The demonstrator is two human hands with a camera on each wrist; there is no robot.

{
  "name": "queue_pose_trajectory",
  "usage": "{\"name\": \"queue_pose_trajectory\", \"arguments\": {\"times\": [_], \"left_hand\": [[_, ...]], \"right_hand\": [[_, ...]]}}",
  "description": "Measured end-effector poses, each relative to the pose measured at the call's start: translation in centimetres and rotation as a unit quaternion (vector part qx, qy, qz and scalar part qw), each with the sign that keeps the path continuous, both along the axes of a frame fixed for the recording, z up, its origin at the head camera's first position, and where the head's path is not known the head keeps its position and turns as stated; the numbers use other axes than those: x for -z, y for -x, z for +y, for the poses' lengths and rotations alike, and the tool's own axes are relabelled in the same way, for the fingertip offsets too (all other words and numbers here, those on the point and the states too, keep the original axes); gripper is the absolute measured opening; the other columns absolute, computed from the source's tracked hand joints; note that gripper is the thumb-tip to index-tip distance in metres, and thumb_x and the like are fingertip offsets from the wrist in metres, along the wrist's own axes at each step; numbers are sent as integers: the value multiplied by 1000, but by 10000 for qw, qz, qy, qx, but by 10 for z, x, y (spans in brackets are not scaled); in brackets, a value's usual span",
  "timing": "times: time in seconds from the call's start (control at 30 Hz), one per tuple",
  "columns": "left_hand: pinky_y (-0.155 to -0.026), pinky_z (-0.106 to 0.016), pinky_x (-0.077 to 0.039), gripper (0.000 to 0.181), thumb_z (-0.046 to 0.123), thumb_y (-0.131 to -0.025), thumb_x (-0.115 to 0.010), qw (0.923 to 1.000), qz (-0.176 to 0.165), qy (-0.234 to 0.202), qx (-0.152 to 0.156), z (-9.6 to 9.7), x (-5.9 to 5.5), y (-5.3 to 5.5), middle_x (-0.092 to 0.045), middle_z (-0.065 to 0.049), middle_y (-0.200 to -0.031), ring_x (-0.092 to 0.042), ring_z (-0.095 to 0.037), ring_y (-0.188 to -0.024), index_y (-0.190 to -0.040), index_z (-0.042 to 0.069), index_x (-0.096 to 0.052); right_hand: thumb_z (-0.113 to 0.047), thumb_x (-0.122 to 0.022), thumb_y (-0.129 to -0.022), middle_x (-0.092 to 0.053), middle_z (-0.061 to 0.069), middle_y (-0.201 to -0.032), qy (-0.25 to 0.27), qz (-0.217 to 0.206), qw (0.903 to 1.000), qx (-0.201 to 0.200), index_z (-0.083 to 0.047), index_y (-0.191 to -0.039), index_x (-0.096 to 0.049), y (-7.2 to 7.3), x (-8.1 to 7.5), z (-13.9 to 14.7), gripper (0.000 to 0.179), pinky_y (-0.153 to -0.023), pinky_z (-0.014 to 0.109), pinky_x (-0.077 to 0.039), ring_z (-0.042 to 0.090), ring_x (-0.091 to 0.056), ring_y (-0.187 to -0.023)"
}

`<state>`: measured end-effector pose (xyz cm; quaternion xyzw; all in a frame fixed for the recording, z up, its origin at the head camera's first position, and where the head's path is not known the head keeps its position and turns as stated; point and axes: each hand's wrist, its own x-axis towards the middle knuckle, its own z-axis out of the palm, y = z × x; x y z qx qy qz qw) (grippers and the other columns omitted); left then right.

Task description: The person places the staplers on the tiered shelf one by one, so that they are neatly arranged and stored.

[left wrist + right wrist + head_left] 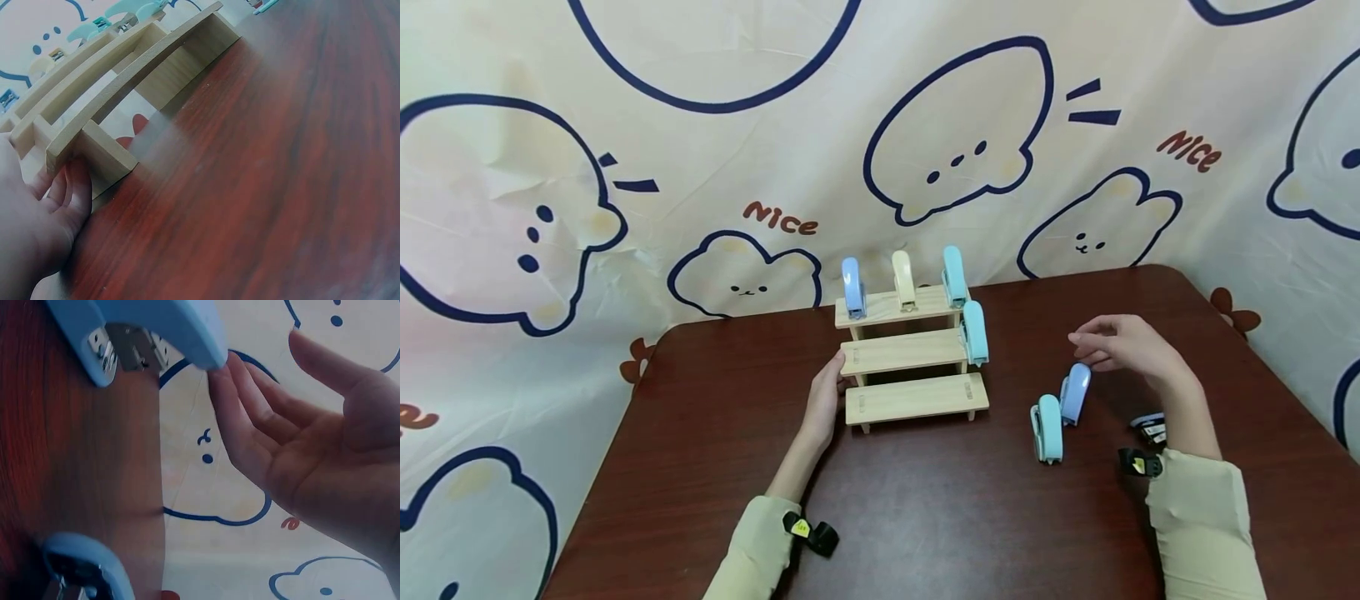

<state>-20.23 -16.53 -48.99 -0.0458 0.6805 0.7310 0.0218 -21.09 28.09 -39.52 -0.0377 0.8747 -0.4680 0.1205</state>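
Observation:
My left hand [826,400] grips the left end of a three-tier wooden rack [917,400]; in the left wrist view its fingers [76,187] curl in under a tier's end. Three staplers stand along the top tier: a blue stapler [853,287], a cream stapler [903,281] and a teal stapler [953,277]. Another teal stapler [975,332] stands at the middle tier's right end. Over the table, my right hand [1131,346] holds nothing, thumb and fingers apart, beside the top of a periwinkle-blue stapler [1075,393]. Just left of that one is a teal stapler [1047,429].
Near my right forearm lies one more stapler [1150,427], blue and dark, partly hidden by the arm. The brown table [940,525] ends against a patterned cloth [700,183] behind the rack and at both sides.

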Motion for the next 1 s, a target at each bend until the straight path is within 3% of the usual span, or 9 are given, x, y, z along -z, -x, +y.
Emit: {"name": "queue_pose_trajectory", "arguments": {"times": [0.23,0.43,0.7,0.87,1.0], "left_hand": [[-82,-31,-53,60,49,-111,-41,10000,73,46,-12,0,-1,-1,-62,-13,-123,-62,-17,-100,-145,2,-55],[-84,-31,-51,60,49,-111,-41,9999,97,98,-23,0,0,-1,-61,-13,-126,-60,-18,-102,-146,2,-55],[-83,-31,-51,60,50,-110,-42,9999,88,95,-17,1,-1,0,-61,-12,-124,-60,-21,-103,-145,4,-56],[-81,-32,-53,61,52,-109,-42,10000,67,65,-10,1,1,0,-62,-11,-120,-61,-19,-100,-145,5,-56],[-81,-32,-53,61,52,-109,-43,10000,41,74,-21,0,1,-1,-61,-11,-121,-62,-19,-98,-146,5,-56]], "right_hand": [[-32,-64,-105,-72,17,-107,-260,-39,9993,-278,12,-126,-61,-3,2,9,49,-78,36,-61,25,-70,-91],[-31,-66,-104,-72,10,-100,-429,-337,9968,-589,11,-125,-63,-3,4,13,47,-77,39,-61,28,-71,-90],[-19,-68,-102,-69,8,-92,-286,-691,9924,-974,11,-116,-64,-3,6,8,33,-72,39,-61,26,-68,-83],[-10,-67,-100,-67,7,-88,-308,-641,9908,-1150,10,-108,-66,-3,7,6,22,-71,39,-61,25,-67,-79],[-9,-66,-101,-67,8,-90,-325,-521,9916,-1142,10,-111,-67,-2,10,6,21,-73,39,-60,24,-65,-81]]}}
